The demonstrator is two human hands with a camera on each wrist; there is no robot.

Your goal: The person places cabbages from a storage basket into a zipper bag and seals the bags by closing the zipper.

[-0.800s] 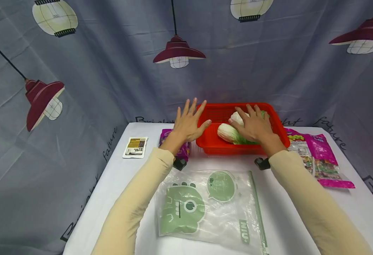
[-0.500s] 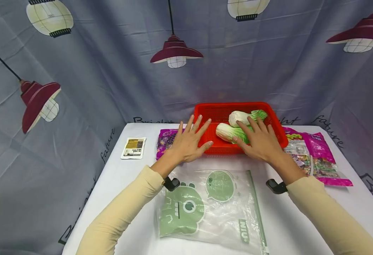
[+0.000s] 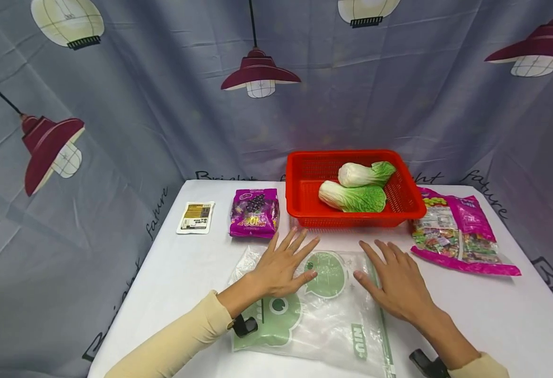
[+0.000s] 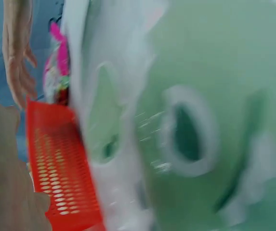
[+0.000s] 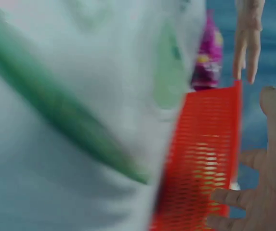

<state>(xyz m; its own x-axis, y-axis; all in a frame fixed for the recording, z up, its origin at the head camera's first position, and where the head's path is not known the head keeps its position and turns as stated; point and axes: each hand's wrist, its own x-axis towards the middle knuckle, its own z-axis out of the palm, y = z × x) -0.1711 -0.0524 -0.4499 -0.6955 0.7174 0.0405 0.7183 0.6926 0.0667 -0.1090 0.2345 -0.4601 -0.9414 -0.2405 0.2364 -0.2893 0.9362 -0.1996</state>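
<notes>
In the head view my left hand (image 3: 282,266) is spread flat above the clear zip bag (image 3: 323,325) printed with a green dinosaur. My right hand (image 3: 396,281), fingers also spread, is over the bag's right edge. Neither hand holds anything. Beyond the hands stands a red plastic basket (image 3: 300,214), with two napa cabbages (image 3: 354,198) lying inside it. Both wrist views look past the hands to the basket's perforated side and the printed bag, which is blurred there.
A purple candy bag (image 3: 253,212) lies left of the basket, and a small white-and-brown packet (image 3: 196,217) lies farther left. To the right is a large pink bag of wrapped sweets (image 3: 460,236). A grey curtain (image 3: 200,115) hangs behind the white table (image 3: 163,273).
Both hands have drawn back toward the body, from over the basket to over the zip bag, fingers still spread. The cabbages and purple candy bag are now uncovered.
</notes>
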